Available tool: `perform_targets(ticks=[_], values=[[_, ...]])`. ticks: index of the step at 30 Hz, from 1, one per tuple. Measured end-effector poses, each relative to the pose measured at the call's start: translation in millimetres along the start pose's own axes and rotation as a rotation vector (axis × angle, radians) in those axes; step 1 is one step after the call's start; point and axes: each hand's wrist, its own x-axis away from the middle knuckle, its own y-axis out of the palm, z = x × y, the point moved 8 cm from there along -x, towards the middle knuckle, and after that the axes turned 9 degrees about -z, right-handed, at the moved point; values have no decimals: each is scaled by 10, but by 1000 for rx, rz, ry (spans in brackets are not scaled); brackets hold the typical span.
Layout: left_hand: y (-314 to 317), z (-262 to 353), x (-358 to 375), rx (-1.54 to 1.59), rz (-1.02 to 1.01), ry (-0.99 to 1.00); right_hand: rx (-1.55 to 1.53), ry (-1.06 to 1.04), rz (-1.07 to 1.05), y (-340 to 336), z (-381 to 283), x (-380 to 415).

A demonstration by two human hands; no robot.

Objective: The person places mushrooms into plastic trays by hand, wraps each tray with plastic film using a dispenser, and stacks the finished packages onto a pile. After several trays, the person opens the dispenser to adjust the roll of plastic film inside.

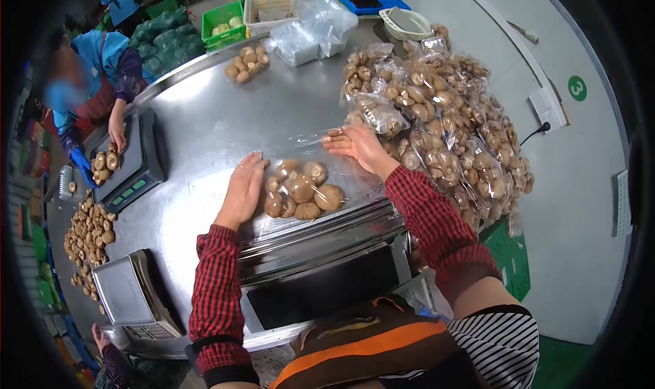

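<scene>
A clear plastic bag of brown mushrooms [299, 190] lies on the steel table just in front of me. My left hand [242, 190] rests along the bag's left side, fingers stretched out and close together. At the bag's far right, my right hand [359, 149] is open, its fingers extended over the loose clear film. The film spreads between both hands, beyond the mushrooms. Neither hand appears to grip anything.
Bagged mushrooms [437, 123] are heaped on the right. Clear bags [317, 31] and loose mushrooms [247, 63] sit at the back. A co-worker [102, 82] handles mushrooms at a scale [140, 160]. Another scale [129, 293] and more mushrooms [89, 235] are left.
</scene>
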Motion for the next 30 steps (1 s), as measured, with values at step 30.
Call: perform_targets(ticks=[30], values=[[275, 688, 1310, 638, 226, -243, -109, 136, 68, 611, 1, 1845]])
